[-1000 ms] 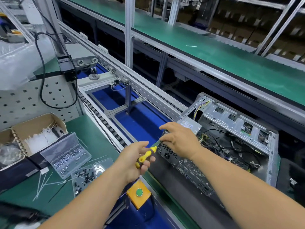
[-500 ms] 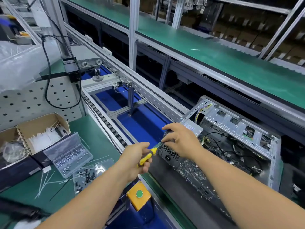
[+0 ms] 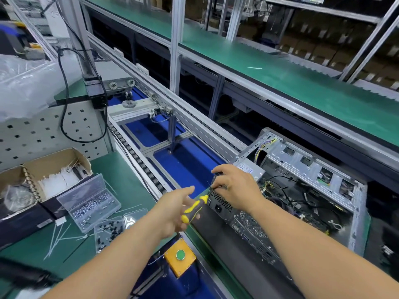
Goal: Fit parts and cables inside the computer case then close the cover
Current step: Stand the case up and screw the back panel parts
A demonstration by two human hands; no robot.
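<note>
An open computer case (image 3: 302,167) lies on its side on the conveyor, cover off, with black cables (image 3: 282,190) and a silver power supply (image 3: 248,169) inside. My left hand (image 3: 172,212) holds the yellow-and-black screwdriver (image 3: 194,209) by its handle; the lower fingers curl round it while the thumb and forefinger stick out. Its thin shaft points at the upper rear corner of the case. There my right hand (image 3: 236,189) pinches the shaft near its tip, fingers curled over the case's edge. The tip itself is hidden under those fingers.
On the green bench to the left are clear screw boxes (image 3: 90,203), a cardboard box of white cable ties (image 3: 54,167) and loose ties (image 3: 58,236). A yellow box with a green button (image 3: 180,256) sits below my hands. A green shelf (image 3: 302,83) runs behind the case.
My left thumb and forefinger have lifted off the screwdriver handle and straightened. The right hand stays at the case's rear corner.
</note>
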